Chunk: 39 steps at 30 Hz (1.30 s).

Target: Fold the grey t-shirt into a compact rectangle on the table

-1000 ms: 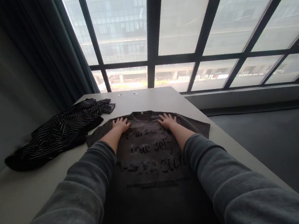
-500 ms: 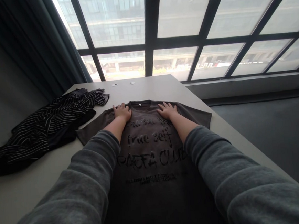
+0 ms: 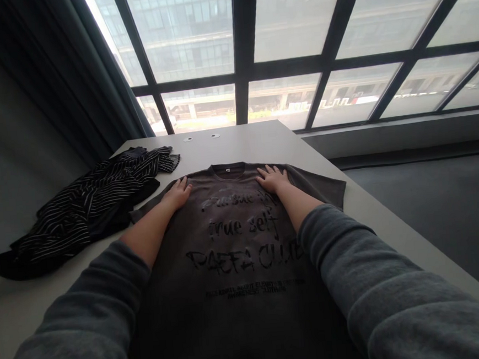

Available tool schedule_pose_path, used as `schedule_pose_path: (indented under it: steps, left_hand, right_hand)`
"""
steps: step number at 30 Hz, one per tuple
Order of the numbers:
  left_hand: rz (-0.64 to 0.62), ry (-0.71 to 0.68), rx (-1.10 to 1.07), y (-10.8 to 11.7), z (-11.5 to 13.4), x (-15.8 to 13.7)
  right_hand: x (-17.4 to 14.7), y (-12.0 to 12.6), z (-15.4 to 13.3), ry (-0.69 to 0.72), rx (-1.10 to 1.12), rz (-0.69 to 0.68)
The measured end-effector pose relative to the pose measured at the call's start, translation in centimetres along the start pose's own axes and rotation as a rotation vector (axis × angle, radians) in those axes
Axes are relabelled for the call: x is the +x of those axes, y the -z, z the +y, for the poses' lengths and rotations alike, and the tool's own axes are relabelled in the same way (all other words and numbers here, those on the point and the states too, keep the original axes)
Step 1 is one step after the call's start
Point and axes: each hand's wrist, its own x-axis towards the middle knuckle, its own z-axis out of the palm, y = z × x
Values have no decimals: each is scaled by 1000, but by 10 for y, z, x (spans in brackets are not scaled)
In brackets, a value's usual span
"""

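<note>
A dark grey-brown T-shirt point(image 3: 241, 312) lies spread face up, its collar toward the window and black lettering across the chest. On its left shoulder, as I look at it, rests my left hand point(image 3: 177, 194), with the fingers stretched out. My right hand point(image 3: 273, 178) lies flat near the other shoulder, fingers spread, beside the collar. Neither hand grips the fabric. My left forearm covers part of the shirt's left sleeve, and my right forearm hides part of the right side.
The shirt lies on a white table point(image 3: 257, 142) with two round cable-hole covers at its far end. Bunched at the left is a pile of black striped clothes point(image 3: 96, 204). Beyond are a dark curtain point(image 3: 102, 68) and large windows; grey floor point(image 3: 431, 197) lies to the right.
My left hand has slid outward to the left, away from the collar, over the shirt's shoulder. My right hand stays in nearly the same spot. The view has shifted slightly.
</note>
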Motion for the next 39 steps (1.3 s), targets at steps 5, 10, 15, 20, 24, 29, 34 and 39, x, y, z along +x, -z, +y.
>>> schedule_pose_path:
  steps: [5,10,15,20,24,29,34,39]
  left_hand:
    - [27,77,13,-8,-73,-84]
    - [109,172,18,-13,-101,-111]
    - [116,205,10,-12,-107,-94]
    - [115,149,-16,-11,-117,-89]
    - [148,129,-45,-13,-120,-89]
    - [176,103,-77,-16,-122,-87]
    - [168,96,-106,-19,-127,-84]
    - [182,102,-122,-18,-125,-84]
  right_hand:
    - [6,-5,3,5,0,17]
    - [10,-9,5,11,-21,19]
    - [11,-9,6,7,-38,16]
    - [12,-9,7,6,-37,5]
    - [7,-9,3,26,42,87]
    - [-15,1,25,79,106,257]
    - [-61,6,116,-47,114,167]
    - [-97,-5,177,-137,29,128]
